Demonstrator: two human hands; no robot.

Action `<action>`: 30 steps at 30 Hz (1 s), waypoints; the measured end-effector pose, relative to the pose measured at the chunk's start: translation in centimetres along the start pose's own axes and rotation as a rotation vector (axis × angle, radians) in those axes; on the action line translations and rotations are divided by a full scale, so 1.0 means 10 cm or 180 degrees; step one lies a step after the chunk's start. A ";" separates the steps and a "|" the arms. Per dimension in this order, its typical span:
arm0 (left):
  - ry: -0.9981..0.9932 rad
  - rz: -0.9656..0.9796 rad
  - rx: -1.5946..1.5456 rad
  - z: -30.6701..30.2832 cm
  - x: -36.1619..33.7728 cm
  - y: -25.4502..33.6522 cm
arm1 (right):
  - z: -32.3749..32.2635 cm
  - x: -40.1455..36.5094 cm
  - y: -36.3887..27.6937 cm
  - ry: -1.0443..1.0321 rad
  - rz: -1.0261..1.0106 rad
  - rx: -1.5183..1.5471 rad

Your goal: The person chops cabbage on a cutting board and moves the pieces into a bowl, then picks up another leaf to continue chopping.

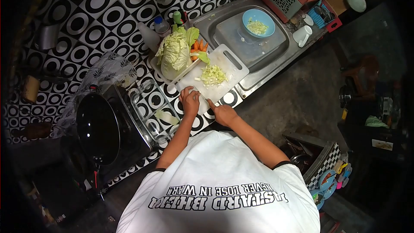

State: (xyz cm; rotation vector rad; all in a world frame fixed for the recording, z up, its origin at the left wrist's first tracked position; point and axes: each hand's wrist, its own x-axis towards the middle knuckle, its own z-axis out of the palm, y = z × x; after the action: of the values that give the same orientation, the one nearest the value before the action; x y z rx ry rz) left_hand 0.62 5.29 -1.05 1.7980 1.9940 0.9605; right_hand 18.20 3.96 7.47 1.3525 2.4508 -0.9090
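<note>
My left hand (189,102) lies at the near left edge of the white cutting board (236,74), its fingers curled over a pale piece of cabbage that is mostly hidden. Beside it, my right hand (223,114) is closed with the index finger stretched forward, on what looks like a knife; little of the blade shows. Beyond both hands, a heap of chopped cabbage (213,76) sits on the board. A tray (163,77) to the left carries a whole napa cabbage (173,56) and several carrots (195,54).
At the right, a blue bowl (245,18) with chopped cabbage stands over the steel sink (241,87). A white mug (302,36) is on the sink's edge. A black wok (98,129) rests on the stove at left, next to a glass dish (148,123). Bottles (161,25) stand behind the tray.
</note>
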 end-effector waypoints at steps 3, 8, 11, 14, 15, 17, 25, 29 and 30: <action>-0.0008 -0.0023 0.0027 -0.01 0.00 0.01 | 0.06 0.01 0.04 -0.0060 0.0023 -0.0018; -0.0032 -0.0082 0.0021 -0.01 -0.01 0.04 | 0.21 0.03 0.10 -0.0004 0.0015 0.0041; -0.0022 -0.0117 -0.0024 0.00 0.00 0.04 | 0.26 0.05 0.11 -0.0016 0.0026 0.0036; -0.0022 -0.0098 0.0006 0.00 0.00 0.03 | 0.29 0.05 0.13 0.0024 -0.0003 0.0057; -0.0044 -0.0113 -0.0003 -0.01 0.01 0.03 | 0.31 0.06 0.15 0.0060 -0.0017 0.0090; -0.0068 -0.0137 -0.0009 -0.01 0.00 0.04 | 0.36 0.07 0.18 0.0109 -0.0054 0.0086; -0.0159 -0.0145 0.0034 -0.03 0.01 0.03 | 0.57 0.12 0.23 0.0316 -0.0114 0.0013; -0.0144 -0.0093 0.0033 -0.03 0.01 0.03 | 0.36 0.08 0.14 0.0170 -0.0052 0.0028; -0.0118 -0.0077 0.0022 -0.02 0.01 0.02 | 0.31 0.08 0.11 0.0100 -0.0030 0.0054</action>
State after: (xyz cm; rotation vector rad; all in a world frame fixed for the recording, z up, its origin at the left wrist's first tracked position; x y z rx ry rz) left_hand 0.63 5.32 -0.71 1.7781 1.9945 0.9075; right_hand 18.31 3.12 4.17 1.3722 2.4803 -0.9195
